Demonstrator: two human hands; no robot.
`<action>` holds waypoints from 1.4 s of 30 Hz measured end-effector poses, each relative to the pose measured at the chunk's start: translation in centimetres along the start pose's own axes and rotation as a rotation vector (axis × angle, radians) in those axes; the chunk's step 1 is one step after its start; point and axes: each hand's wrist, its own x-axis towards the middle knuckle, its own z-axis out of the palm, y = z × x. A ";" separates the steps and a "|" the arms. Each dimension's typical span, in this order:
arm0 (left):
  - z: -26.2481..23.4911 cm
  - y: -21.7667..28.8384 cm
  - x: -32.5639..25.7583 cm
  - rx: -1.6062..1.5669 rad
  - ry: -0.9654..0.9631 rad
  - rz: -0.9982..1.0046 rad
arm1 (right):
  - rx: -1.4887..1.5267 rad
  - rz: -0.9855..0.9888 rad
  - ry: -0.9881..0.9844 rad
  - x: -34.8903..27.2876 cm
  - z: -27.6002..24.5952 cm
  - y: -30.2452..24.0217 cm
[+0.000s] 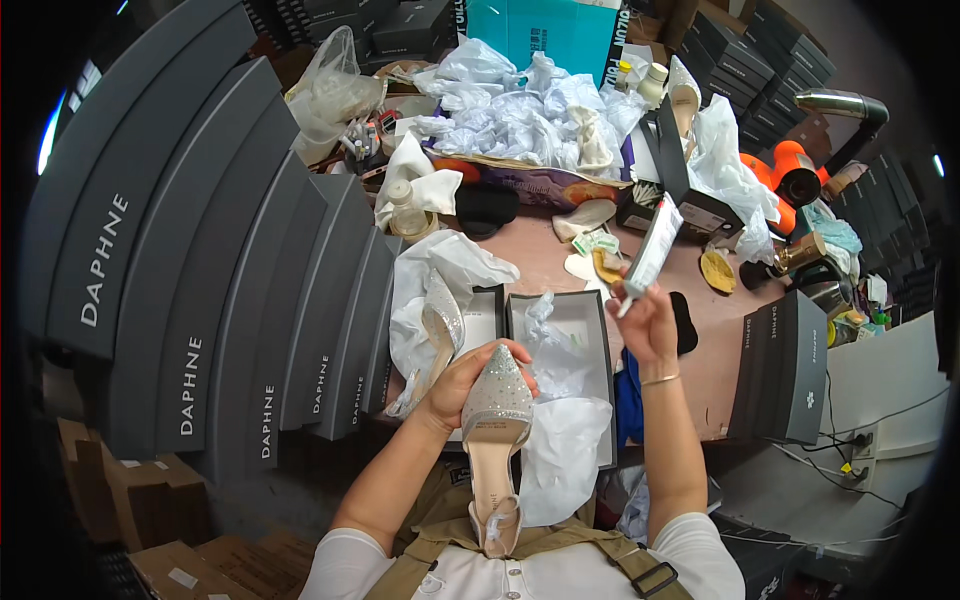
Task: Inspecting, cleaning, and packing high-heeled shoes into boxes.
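My left hand (455,395) is wrapped round the toe of a silver, glittery pointed slingback shoe (498,405), its toe aimed away from me and its beige insole facing up. The heel end reaches down to my chest. Raised to the right, my right hand (650,325) grips a slim white squeeze tube (655,248), with its narrow tip low by my fingers. A matching shoe (440,318) lies on white tissue paper (405,290) left of the open grey shoebox (604,350). Crumpled tissue (565,450) spills over the box's near side.
Tall stacks of grey shoeboxes (225,300) wall off the left. At the back stands a carton (545,185) heaped with tissue. Another box with a shoe (684,100) is back right, near an orange hot-air tool (795,170). More shoeboxes (785,365) stand at the right edge.
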 end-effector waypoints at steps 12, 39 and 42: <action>3.7 -1.8 -2.4 0.053 0.107 -0.124 | -0.310 0.028 -0.267 -8.4 7.2 4.8; 3.6 -1.0 -3.8 0.161 0.107 -0.022 | -0.804 -0.757 -0.228 -11.8 10.8 3.2; 3.5 -1.0 -4.0 0.180 0.101 -0.003 | -0.899 -0.795 -0.277 -11.8 11.3 3.1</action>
